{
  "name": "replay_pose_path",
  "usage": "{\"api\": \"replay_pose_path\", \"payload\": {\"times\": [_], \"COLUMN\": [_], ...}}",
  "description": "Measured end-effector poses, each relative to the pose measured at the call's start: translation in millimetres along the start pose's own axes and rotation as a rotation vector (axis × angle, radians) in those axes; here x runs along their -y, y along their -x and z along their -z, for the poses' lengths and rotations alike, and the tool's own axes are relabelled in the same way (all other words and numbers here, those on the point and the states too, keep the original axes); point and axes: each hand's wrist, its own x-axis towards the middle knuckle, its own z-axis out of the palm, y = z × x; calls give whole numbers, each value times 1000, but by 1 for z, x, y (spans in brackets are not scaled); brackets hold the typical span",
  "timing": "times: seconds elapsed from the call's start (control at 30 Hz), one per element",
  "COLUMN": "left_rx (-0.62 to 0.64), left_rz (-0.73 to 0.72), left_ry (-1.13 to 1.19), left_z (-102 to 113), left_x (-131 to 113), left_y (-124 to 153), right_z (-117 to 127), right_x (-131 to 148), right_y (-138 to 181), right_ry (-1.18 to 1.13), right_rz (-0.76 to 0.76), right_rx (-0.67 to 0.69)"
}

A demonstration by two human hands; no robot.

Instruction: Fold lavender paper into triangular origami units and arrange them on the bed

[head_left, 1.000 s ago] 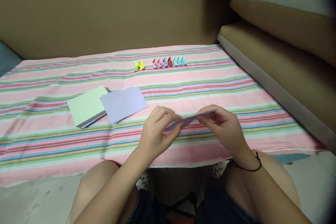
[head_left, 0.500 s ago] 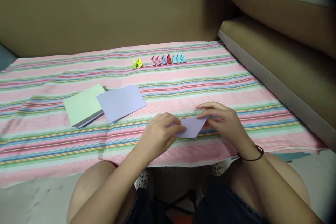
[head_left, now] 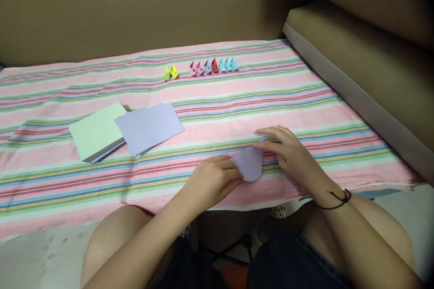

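On the striped cloth, lilac paper between my two hands

Over the near part of the striped cloth [head_left: 217, 117], I have the lilac paper [head_left: 250, 165], its outline angular. I cannot tell whether it rests flat on the fabric. My left hand [head_left: 215, 178] is curled nearly closed, with the paper's left end under its fingers; the thumb is mostly hidden. My right hand [head_left: 285, 146] is loosely open, its fingers spread, the forefinger touching the paper's upper right corner. A dark cord [head_left: 334, 201] circles my right wrist.

Farther to the left, a pile of lilac sheets [head_left: 149, 128] overlaps the edge of a pale green stack [head_left: 98, 133]. Toward the back stand small folded pieces: a lime one [head_left: 167, 73] beside a yellow one [head_left: 174, 71], then, after a gap, a row of two pink [head_left: 196, 68], one lilac [head_left: 208, 67], one red [head_left: 214, 66] and three light blue [head_left: 228, 64]. Brown cushions [head_left: 352, 72] flank the cloth on the right.
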Motion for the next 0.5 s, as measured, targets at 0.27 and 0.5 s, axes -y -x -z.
{"api": "replay_pose_path", "payload": {"times": [0.27,0.5], "left_rx": [-187,-265], "left_rz": [390,538], "left_ry": [280,324], "left_z": [-29,-32], "left_x": [-6,-3], "left_y": [-14,-20], "right_z": [9,-1], "right_x": [23,30], "right_y": [13,17], "right_ry": [-323,-312], "right_rz": [-270,-413], "right_rx": [284,281]}}
